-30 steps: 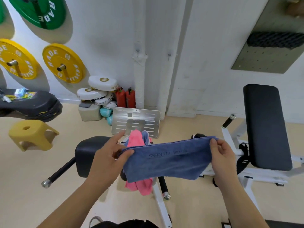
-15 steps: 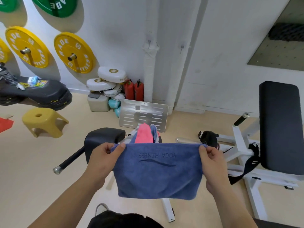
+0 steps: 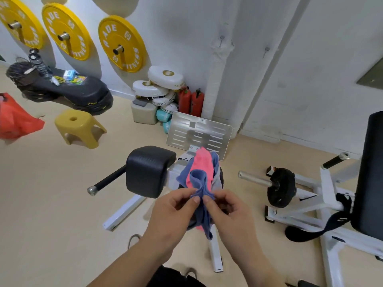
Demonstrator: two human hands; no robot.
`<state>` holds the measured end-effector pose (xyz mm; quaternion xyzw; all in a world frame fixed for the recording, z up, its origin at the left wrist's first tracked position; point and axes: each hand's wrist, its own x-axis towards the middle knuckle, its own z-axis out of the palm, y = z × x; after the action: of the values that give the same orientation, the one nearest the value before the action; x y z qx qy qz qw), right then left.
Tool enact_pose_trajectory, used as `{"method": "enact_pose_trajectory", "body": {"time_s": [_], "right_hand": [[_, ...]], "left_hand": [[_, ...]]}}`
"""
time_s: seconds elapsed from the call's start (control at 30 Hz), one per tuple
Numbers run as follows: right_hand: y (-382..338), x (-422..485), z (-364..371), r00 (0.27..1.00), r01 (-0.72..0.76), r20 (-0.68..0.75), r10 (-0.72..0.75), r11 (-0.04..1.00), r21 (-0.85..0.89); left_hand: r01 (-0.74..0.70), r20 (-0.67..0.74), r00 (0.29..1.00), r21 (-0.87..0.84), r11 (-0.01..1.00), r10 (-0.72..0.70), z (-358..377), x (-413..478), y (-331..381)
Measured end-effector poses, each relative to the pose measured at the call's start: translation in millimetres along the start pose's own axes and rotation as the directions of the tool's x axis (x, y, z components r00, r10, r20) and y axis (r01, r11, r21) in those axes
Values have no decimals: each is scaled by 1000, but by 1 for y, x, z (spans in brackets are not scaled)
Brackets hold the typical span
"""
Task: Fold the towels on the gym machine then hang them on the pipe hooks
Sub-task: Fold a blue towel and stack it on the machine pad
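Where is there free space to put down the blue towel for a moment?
The black pad has a bare top. Bare floor lies between the yellow stool and that pad, and between the weight plate and the wall. Crowded: around the pink towel and the corner with white pads.

Bright, even light; soft shadows — edges bowed, slightly blurred

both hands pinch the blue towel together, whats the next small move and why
Probably take both corners in the left hand and smooth the fold with the right hand: both pinch the top edge of the blue towel together, and it hangs doubled but bunched.
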<state>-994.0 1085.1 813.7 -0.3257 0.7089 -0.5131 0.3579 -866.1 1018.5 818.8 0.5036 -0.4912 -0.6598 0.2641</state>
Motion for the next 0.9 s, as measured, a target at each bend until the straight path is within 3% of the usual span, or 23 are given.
{"method": "enact_pose_trajectory", "body": {"time_s": [0.13,0.37,0.57,0.8,0.9], "right_hand": [[-3,9,7,999,-25,21,25,1000,-19],[-17,33,27,996,-72,53,70,997,40],[-29,66,52,996,-67,51,68,998,-18],[-68,120,119,997,-66,22,68,993,-95],[-89,136,146,993,-111,44,108,992,59]], "left_hand": [[-7,-78,997,-7,1000,7,-10,6,2],[29,-86,996,-90,995,-37,-25,31,10],[40,-76,996,-115,993,-49,-46,68,26],[-13,25,1000,-31,999,13,-105,133,71],[-68,107,992,52,996,63,-132,158,96]]}}
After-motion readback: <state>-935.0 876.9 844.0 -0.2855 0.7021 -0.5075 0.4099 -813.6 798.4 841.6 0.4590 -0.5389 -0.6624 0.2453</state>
